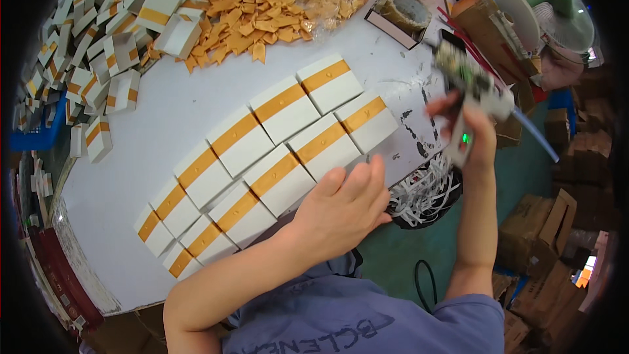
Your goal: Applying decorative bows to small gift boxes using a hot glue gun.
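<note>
In my right hand (480,134) is a hot glue gun (481,92), raised past the table's right edge and blurred. A green light shows on its grip, and a pale blue glue stick (537,134) sticks out of its back. My left hand (344,203) is over the table's near edge, beside the lower row of boxes, fingers partly bent and slightly apart; nothing shows in it. Two slanting rows of white boxes (282,115) lie side by side, each with an orange band across it. Small shiny spots show on several bands (275,174).
A heap of white-and-orange boxes (157,16) fills the far left. Beside it lie orange folded pieces (252,23) under clear plastic. A tape roll (406,10) stands at the back. White paper strips (426,193) fill a bin by the right edge. A fan (557,10) and cartons (537,229) stand right.
</note>
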### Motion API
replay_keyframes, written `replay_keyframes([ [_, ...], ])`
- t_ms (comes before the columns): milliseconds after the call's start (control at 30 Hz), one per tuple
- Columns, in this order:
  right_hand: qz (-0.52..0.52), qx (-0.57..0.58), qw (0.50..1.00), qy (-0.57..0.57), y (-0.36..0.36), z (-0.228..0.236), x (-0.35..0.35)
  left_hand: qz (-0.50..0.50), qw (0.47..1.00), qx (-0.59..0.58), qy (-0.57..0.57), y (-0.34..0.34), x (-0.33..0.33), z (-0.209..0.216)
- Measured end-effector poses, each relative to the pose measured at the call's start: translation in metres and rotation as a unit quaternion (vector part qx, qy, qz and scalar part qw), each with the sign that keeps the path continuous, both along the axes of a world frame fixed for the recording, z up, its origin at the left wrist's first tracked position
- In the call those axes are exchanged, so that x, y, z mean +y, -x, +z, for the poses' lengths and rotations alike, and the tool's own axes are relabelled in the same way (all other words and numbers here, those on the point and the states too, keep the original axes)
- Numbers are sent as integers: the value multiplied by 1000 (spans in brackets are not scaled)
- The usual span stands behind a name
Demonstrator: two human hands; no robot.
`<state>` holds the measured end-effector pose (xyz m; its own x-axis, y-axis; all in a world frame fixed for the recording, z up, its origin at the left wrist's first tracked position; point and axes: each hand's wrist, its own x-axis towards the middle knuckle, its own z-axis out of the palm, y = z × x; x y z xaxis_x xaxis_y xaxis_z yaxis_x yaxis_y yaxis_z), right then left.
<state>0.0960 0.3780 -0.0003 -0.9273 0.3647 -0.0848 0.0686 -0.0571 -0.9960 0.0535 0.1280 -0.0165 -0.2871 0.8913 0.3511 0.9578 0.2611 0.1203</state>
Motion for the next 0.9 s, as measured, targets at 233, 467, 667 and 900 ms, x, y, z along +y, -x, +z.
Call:
replay_keyframes([
  [233, -108, -151, 980, -71, 127, -2, 71, 8, 999, -49, -11, -5, -53, 19],
  [467, -120, -188, 960, -167, 136, -24, 98, 91, 991, -100, -24, 3, -123, 18],
  [667, -134, 184, 780, -583, 125, -2, -44, 173, 975, -132, -34, 19, -185, 21],
  [900, 128, 15, 842, -524, 254, -34, -182, 228, 957, -143, -106, 34, -208, 26],
])
